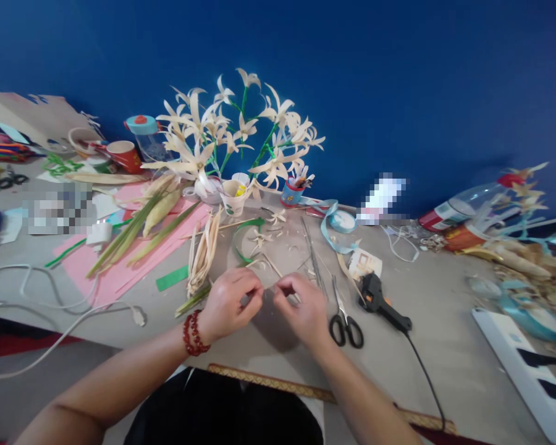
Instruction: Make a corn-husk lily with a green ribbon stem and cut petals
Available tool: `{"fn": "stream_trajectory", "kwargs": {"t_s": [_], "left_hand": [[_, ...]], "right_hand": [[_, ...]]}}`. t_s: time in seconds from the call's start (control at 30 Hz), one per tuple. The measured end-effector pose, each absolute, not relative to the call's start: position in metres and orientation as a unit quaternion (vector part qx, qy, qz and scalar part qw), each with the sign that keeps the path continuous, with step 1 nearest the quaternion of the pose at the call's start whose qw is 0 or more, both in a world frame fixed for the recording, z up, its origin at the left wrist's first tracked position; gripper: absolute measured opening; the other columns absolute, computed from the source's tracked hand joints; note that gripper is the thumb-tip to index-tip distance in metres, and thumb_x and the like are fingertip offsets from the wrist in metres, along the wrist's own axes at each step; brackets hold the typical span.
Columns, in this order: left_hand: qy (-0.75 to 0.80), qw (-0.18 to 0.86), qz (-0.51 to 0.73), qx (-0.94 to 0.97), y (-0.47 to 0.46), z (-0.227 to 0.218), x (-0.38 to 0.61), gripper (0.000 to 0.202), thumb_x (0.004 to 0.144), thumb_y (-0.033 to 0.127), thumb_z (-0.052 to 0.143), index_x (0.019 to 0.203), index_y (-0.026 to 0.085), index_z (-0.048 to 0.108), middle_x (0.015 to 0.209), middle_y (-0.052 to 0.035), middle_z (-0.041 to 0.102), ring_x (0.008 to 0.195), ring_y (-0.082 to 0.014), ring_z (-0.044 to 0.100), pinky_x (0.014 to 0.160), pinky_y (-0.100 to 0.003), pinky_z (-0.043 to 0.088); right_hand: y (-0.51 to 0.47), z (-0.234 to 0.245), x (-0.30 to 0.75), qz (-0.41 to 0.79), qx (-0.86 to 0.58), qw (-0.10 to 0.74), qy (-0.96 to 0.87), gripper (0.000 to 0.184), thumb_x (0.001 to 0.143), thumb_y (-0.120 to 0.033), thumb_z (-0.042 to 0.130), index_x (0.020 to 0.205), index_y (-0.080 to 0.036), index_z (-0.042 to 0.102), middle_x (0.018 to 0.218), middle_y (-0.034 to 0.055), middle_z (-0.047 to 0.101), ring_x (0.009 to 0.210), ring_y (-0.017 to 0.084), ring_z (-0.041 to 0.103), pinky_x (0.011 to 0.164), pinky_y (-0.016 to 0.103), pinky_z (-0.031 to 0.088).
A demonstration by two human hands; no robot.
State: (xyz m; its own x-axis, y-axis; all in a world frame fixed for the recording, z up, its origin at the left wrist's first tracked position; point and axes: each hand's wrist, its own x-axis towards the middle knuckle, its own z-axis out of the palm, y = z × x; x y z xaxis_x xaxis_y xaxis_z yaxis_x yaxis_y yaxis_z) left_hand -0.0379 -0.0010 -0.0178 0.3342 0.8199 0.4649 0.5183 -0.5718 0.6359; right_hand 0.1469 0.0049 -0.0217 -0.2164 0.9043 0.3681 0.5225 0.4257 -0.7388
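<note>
Evidently much was already made: a full bunch of pale husk flowers [234, 133] on green stems stood in a cup [208, 188] at upper centre. At lower centre the left hand [229, 303] and right hand [303, 306] met over the table [445, 334], fingertips of both pinched shut on a thin pale strip [269, 289] held between them; its shape was too small to tell. Loose husk strips [204, 253] lay unused just above the left hand. Just right of the right hand lay scissors [346, 324] and a black glue gun [382, 301], the gun's cord [426, 377] trailing to the lower right; a white cable [50, 290] looped at the left.
</note>
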Motion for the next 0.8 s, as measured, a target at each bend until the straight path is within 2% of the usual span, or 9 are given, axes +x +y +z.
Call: {"fn": "stream_trajectory", "kwargs": {"t_s": [0.1, 0.23, 0.33, 0.47, 0.6, 0.73, 0.8], "left_hand": [[0.433, 0.200, 0.407, 0.779, -0.002, -0.018, -0.041, 0.014, 0.085, 0.012, 0.049, 0.072, 0.019, 0.052, 0.071, -0.0034, 0.059, 0.070, -0.0175, 0.054, 0.069, -0.031, 0.044], [0.429, 0.208, 0.402, 0.782, -0.002, -0.017, -0.041, 0.014, 0.086, 0.013, 0.049, 0.073, 0.019, 0.051, 0.071, -0.0032, 0.059, 0.071, -0.0173, 0.054, 0.070, -0.031, 0.044], [0.422, 0.202, 0.394, 0.791, -0.002, -0.017, -0.039, 0.014, 0.086, 0.014, 0.050, 0.073, 0.019, 0.051, 0.070, -0.0026, 0.058, 0.070, -0.0172, 0.053, 0.070, -0.031, 0.044], [0.421, 0.204, 0.398, 0.789, -0.002, -0.018, -0.039, 0.014, 0.085, 0.013, 0.050, 0.072, 0.019, 0.050, 0.069, -0.0025, 0.057, 0.070, -0.0173, 0.053, 0.070, -0.031, 0.043], [0.439, 0.217, 0.417, 0.765, -0.002, -0.019, -0.041, 0.015, 0.085, 0.012, 0.050, 0.071, 0.019, 0.049, 0.069, -0.0026, 0.056, 0.070, -0.0170, 0.052, 0.069, -0.031, 0.043], [0.442, 0.236, 0.409, 0.762, -0.003, -0.019, -0.042, 0.015, 0.086, 0.014, 0.050, 0.072, 0.019, 0.050, 0.070, -0.0026, 0.056, 0.070, -0.0167, 0.052, 0.068, -0.030, 0.043], [0.437, 0.243, 0.403, 0.766, -0.003, -0.018, -0.041, 0.016, 0.087, 0.015, 0.050, 0.072, 0.019, 0.050, 0.070, -0.0024, 0.056, 0.070, -0.0166, 0.052, 0.068, -0.030, 0.043]], "right_hand": [[0.009, -0.021, 0.156, 0.210, -0.508, 0.423, -0.721, 0.008, 0.082, -0.016, 0.055, 0.076, -0.020, 0.058, 0.070, 0.0003, 0.060, 0.064, 0.015, 0.057, 0.064, 0.027, 0.045], [0.008, -0.016, 0.151, 0.282, -0.461, 0.404, -0.738, 0.008, 0.084, -0.018, 0.055, 0.090, -0.020, 0.060, 0.083, 0.0033, 0.065, 0.072, 0.016, 0.061, 0.067, 0.027, 0.049], [0.005, -0.015, 0.141, 0.296, -0.447, 0.374, -0.757, 0.005, 0.084, -0.019, 0.055, 0.083, -0.020, 0.059, 0.079, 0.0025, 0.065, 0.070, 0.016, 0.061, 0.066, 0.026, 0.048], [0.008, -0.017, 0.144, 0.256, -0.470, 0.371, -0.759, 0.010, 0.082, -0.017, 0.055, 0.072, -0.020, 0.057, 0.068, -0.0001, 0.062, 0.064, 0.015, 0.058, 0.063, 0.026, 0.045], [0.012, -0.017, 0.157, 0.209, -0.501, 0.395, -0.741, 0.009, 0.081, -0.016, 0.055, 0.073, -0.020, 0.058, 0.068, 0.0001, 0.061, 0.064, 0.016, 0.057, 0.065, 0.027, 0.044], [0.009, -0.013, 0.153, 0.275, -0.456, 0.386, -0.753, 0.004, 0.085, -0.020, 0.055, 0.085, -0.020, 0.059, 0.077, 0.0018, 0.063, 0.069, 0.016, 0.059, 0.067, 0.027, 0.046], [0.007, -0.013, 0.146, 0.286, -0.444, 0.377, -0.761, 0.006, 0.086, -0.021, 0.054, 0.081, -0.020, 0.058, 0.076, 0.0016, 0.062, 0.068, 0.015, 0.058, 0.066, 0.027, 0.045]]}}
